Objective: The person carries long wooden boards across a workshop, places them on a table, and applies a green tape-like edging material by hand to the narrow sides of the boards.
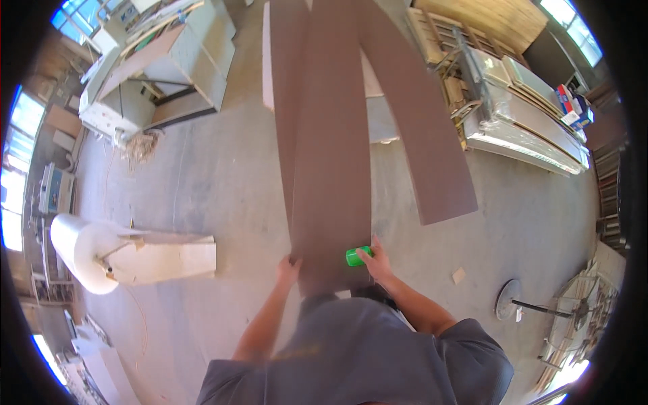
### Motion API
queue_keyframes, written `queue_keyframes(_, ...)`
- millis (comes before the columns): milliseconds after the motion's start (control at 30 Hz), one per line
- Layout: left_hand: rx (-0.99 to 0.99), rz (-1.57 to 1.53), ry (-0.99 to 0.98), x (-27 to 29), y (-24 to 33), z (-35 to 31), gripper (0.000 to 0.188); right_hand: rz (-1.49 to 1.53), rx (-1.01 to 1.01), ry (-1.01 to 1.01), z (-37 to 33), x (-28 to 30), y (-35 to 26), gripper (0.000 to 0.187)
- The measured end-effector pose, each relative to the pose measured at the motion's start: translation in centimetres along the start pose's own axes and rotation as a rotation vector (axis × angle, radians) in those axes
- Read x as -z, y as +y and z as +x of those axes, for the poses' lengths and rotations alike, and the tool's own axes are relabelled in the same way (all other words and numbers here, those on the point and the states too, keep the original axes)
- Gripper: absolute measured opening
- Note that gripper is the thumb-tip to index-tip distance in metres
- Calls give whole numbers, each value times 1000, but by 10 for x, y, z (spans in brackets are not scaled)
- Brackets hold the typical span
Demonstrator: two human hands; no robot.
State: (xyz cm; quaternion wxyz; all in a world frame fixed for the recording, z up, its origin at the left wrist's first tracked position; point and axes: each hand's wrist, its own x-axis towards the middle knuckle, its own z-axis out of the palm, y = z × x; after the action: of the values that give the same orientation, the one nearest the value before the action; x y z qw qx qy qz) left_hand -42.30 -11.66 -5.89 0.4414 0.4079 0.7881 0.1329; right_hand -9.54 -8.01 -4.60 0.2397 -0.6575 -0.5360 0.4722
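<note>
A long brown board (332, 148) stretches away from my body, its near end close to my waist. My left hand (289, 270) is closed at the board's left edge near that end. At the right edge, my right hand (380, 263) grips a bright green cylindrical thing (354, 258), perhaps a roll of tape, against or just above the board. Whether those fingers also hold the board is hard to see. A second brown board (282, 115) lies along the left side, partly covered. Another brown board (435, 162) angles off to the right, its near end sticking out.
Pale surfaces (383, 118) show beneath the boards. On the left floor lies a large white roll (81, 253) beside a pale wooden piece. A white cabinet-like frame (196, 61) stands far left. Wrapped panels (520, 138) are stacked far right. A round-based stand (507, 300) lies at right.
</note>
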Motion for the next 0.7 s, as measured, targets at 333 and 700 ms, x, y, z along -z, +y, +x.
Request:
queue_keyframes(333,-98,515,-274,8,-48,45,82,-645,-50,652,199,273,13,50)
queue_keyframes(700,-123,336,138,10,-1,-14,77,-692,-25,163,116,128,-5,93)
